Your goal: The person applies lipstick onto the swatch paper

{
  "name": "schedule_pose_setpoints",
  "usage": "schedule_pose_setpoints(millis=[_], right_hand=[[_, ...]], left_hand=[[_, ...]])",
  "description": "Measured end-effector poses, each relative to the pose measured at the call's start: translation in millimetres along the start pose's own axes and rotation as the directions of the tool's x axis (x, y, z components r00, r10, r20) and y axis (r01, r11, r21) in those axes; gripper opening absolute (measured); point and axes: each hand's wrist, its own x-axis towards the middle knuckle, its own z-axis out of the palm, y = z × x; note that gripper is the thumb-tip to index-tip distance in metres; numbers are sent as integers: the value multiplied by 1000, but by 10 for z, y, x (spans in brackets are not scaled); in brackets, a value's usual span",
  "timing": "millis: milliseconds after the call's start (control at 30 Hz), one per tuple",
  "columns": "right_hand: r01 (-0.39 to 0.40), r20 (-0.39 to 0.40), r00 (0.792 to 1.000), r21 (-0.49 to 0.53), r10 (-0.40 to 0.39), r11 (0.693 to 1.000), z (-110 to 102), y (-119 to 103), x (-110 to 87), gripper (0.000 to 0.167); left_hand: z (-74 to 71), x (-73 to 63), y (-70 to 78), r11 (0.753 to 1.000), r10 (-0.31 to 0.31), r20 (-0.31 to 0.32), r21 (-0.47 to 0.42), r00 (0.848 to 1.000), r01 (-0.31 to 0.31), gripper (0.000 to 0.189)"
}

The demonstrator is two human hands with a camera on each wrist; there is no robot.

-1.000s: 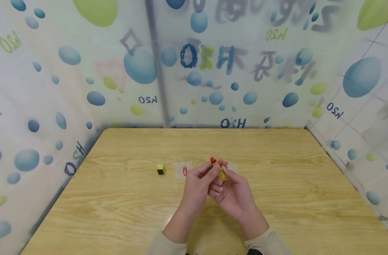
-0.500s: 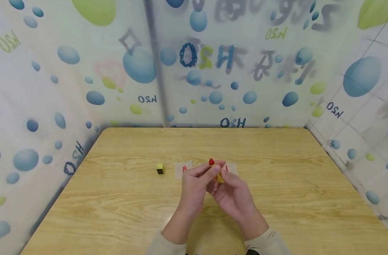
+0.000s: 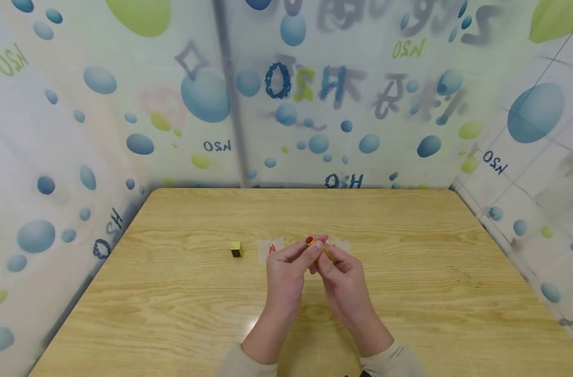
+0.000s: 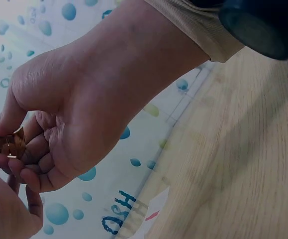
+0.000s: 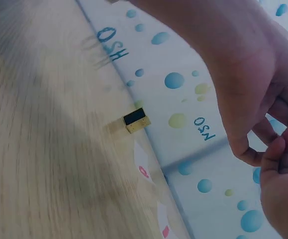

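Both hands meet over the middle of the table around a gold lipstick (image 3: 310, 241), whose red tip sits low in its collar in the head view. My left hand (image 3: 287, 275) pinches its upper part between thumb and fingers. Thumb and fingers of my right hand (image 3: 345, 280) grip the lower part of the case. In the left wrist view, the ornate gold case (image 4: 12, 144) shows between the fingers; in the right wrist view, fingers mostly hide it. A gold and black square lipstick cap (image 3: 236, 249) stands on the table, left of the hands.
A paper square (image 3: 267, 252) with a red mark lies behind the left hand. Another paper square (image 3: 344, 245), partly hidden, lies behind the right hand. The wooden table (image 3: 173, 293) meets a patterned curtain (image 3: 286, 131) at its back edge.
The red tip has sunk from well above the collar down into it. The right hand's fingers have turned and closed further over the lower case, while the left hand stays nearly in place.
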Motion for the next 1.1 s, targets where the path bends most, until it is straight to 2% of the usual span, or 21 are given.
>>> schedule_pose_setpoints(millis=[67, 133, 233, 300, 433, 533, 600, 667, 733, 900, 1100], right_hand=[[47, -38, 998, -98, -51, 994, 2, 18, -8, 29], [85, -73, 992, -212, -103, 974, 10, 29, -16, 26], [126, -114, 977, -378, -181, 917, 36, 36, -31, 21], [167, -118, 963, -453, -244, 876, 61, 44, -32, 21], [267, -99, 923, -530, -371, 805, 98, 76, -23, 26], [328, -81, 882, -602, -464, 728, 108, 103, -15, 29], [353, -65, 853, -658, -517, 665, 110, 113, -13, 31], [350, -62, 840, -697, -539, 626, 111, 116, -16, 31], [346, -57, 837, -716, -544, 607, 105, 116, -21, 31], [356, -37, 840, -714, -541, 603, 84, 103, -5, 30], [350, -21, 841, -741, -540, 573, 53, 55, 49, 30]], left_hand=[[8, -4, -4, 1000, 4, -12, 5, 1000, -4, 25], [16, -8, -5, 1000, 8, -23, 3, 1000, -8, 25], [26, -11, -8, 1000, 12, -37, -13, 999, -12, 25], [32, -11, -9, 1000, 10, -49, -23, 999, -11, 25], [47, -11, -10, 999, 4, -73, -31, 997, -6, 24], [64, -12, -10, 1000, 2, -76, -31, 997, -4, 23], [74, -13, -13, 999, 1, -72, -34, 997, -4, 23], [81, -13, -16, 999, -4, -67, -37, 998, 1, 24], [83, -13, -21, 999, -10, -63, -41, 998, 7, 24], [69, 3, -35, 999, -22, -36, -35, 999, 20, 26], [75, 38, -11, 1000, -9, -8, -23, 1000, 8, 27]])
